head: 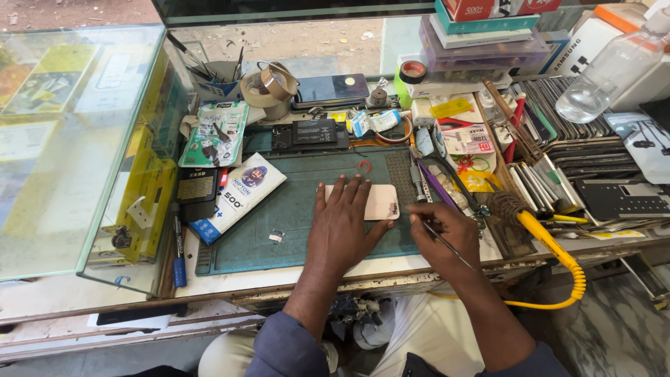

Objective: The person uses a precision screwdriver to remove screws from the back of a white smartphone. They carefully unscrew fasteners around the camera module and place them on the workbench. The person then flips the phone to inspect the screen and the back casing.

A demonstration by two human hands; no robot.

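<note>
My left hand (pixel 343 227) lies flat with fingers spread on a pale pink phone (pixel 380 202) that rests back-up on the green work mat (pixel 279 230). Just right of the phone's right end, my right hand (pixel 447 234) is closed on a thin metal tool (pixel 447 246). Its tip points toward the phone's right end; whether it touches is unclear. A small red ring (pixel 364 166) lies on the mat beyond the phone, and small metal bits (pixel 276 237) lie to the left of my left hand.
A glass display case (pixel 77 146) stands at the left. Tape rolls (pixel 269 87), a dark phone (pixel 331 89), packets (pixel 241 195) and stacked boxes (pixel 481 42) crowd the back. A soldering iron with yellow coiled cord (pixel 551 244), a clear bottle (pixel 607 73) and tools lie at the right.
</note>
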